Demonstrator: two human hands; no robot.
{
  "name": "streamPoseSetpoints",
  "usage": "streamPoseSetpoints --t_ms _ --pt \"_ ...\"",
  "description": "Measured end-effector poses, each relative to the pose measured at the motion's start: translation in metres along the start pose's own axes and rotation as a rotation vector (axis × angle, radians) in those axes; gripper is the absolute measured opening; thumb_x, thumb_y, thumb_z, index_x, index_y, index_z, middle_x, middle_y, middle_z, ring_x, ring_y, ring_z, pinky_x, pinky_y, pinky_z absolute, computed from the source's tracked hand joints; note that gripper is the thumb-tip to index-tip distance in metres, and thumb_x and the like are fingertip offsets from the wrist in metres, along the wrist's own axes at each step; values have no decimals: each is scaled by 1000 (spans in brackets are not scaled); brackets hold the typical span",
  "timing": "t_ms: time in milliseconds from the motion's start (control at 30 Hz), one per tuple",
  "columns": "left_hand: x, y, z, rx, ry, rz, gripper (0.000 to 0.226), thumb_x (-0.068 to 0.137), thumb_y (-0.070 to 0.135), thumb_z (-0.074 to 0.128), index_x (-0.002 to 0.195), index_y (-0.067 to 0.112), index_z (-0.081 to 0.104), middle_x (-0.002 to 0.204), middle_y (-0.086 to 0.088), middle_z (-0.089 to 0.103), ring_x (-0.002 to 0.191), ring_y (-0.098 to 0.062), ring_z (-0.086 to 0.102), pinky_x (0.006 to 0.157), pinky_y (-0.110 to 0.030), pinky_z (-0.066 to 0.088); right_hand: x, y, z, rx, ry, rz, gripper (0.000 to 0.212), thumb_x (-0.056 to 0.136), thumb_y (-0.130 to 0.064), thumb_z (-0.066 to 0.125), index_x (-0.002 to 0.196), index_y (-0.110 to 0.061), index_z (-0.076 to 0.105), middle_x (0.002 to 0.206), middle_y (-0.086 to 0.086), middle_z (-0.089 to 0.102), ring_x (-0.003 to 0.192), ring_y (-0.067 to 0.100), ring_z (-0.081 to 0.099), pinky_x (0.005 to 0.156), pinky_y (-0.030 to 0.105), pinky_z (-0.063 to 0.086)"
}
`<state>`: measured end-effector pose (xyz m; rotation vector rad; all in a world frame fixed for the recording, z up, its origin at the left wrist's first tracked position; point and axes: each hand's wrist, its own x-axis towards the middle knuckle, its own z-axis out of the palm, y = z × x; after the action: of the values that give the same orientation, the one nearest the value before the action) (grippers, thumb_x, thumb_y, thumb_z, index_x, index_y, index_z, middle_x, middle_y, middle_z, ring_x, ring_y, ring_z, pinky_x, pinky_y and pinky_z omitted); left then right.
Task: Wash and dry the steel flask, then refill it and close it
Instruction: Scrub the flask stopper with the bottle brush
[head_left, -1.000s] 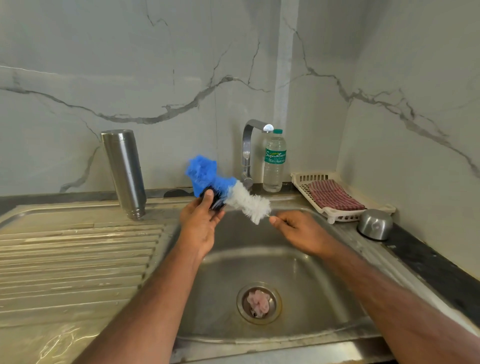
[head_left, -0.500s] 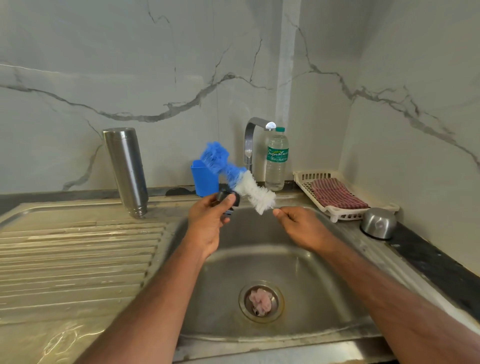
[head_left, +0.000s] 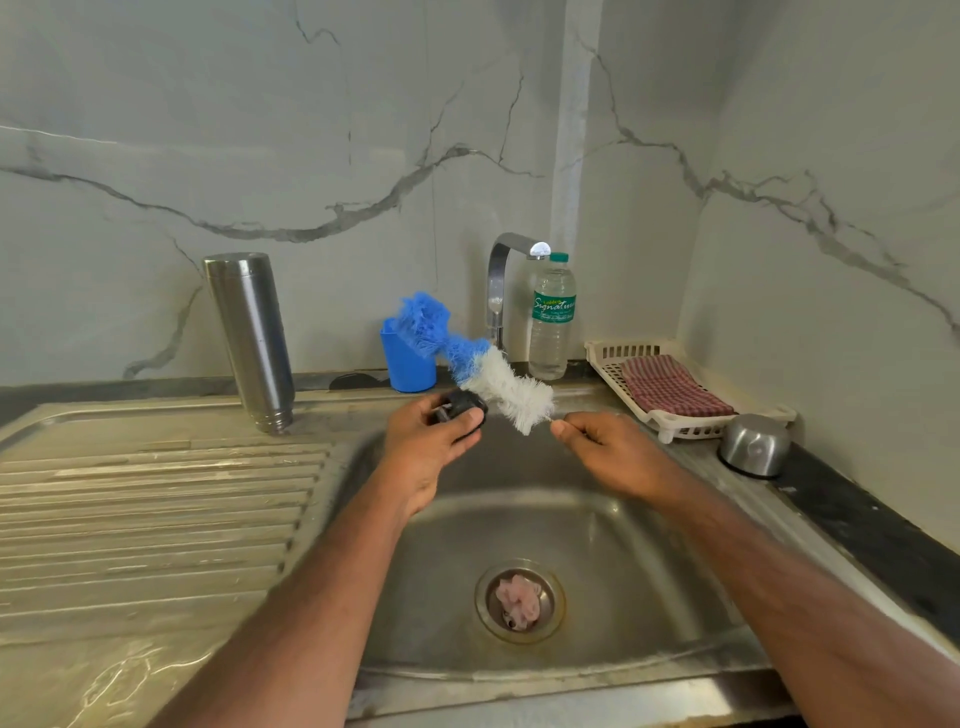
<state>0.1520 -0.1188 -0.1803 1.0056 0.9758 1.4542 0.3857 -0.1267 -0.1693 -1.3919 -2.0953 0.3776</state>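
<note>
Home kitchen: steel sink (head_left: 332, 467), tap (head_left: 501, 280), marble walls (head_left: 260, 130)

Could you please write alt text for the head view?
Over a steel sink, the left hand holds a black cap while the right hand pinches a bottle brush by its wire. The flask stands upside down on the drainboard.

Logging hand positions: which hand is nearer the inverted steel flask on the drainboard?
Left. The left hand is right of the steel flask, over the basin's edge; the right hand is farther right.
</note>
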Motion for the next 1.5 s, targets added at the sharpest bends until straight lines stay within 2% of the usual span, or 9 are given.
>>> streamPoseSetpoints --t_ms 200,400,567,733,933,1033,1133,1333,1500 --pt "1 -9 2 581 71 216 45 61 28 97 97 21 71 94 2 75 90 -20 72 81 -42 61 4 -9 11 -59 36 -20 45 105 -42 47 68 -18 52 60 -5 48 55 9 43 56 28 34" --pt "6 -1 -12 279 161 195 34 75 -3 84 98 18 71 102 -5 76 101 -30 73 79 -33 61 -2 -5 2 -75 -25 -42 47 105 -40 49 66 -14 48 59 -7 42 50 4 37 53 24 29" --pt "-5 -4 6 420 8 213 41 66 8 93 98 25 73 94 6 77 93 -14 73 89 -38 60 6 -10 11 -76 64 27 45 106 -42 46 67 -21 52 63 -5 52 58 9 48 57 28 35" --pt "-1 3 -4 48 117 121 38 74 2 86 107 14 69 108 -6 76 99 -22 75 88 -43 60 2 9 4 -89 -16 64 49 105 -42 48 66 -12 49 61 -3 43 56 11 40 56 31 30" --pt "0 2 -5 42 108 63 46 74 -9 83 111 8 62 108 -9 73 104 -28 73 94 -43 59 7 -3 13 31 -10 60 47 105 -40 50 66 -13 47 60 -4 39 55 10 36 57 31 29" --pt "0 -1 0 98 65 75 45 74 -3 85 112 12 66 105 -5 77 99 -23 74 83 -34 60 10 -7 17 102 2 68 51 105 -39 49 70 -2 49 60 -2 42 54 10 37 56 29 31" --pt "0 1 1 80 109 106 35 79 4 83 107 17 68 98 2 78 86 -12 74 70 -22 52 4 -9 11 225 -28 75 43 105 -38 49 70 -13 50 55 -9 40 46 4 34 47 19 31" --pt "3 0 -3 7 56 -1 49 74 -10 81 118 4 64 111 -14 74 105 -30 73 99 -43 56 4 -6 10 95 -5 61 44 106 -40 48 68 -16 50 59 -6 42 54 7 38 55 26 32" --pt "1 -3 6 45 54 58 35 80 -9 77 109 9 69 108 -10 77 107 -25 72 100 -40 56 4 -11 15 123 -37 -12 46 105 -38 49 66 -14 47 59 -5 41 54 8 36 54 26 32"
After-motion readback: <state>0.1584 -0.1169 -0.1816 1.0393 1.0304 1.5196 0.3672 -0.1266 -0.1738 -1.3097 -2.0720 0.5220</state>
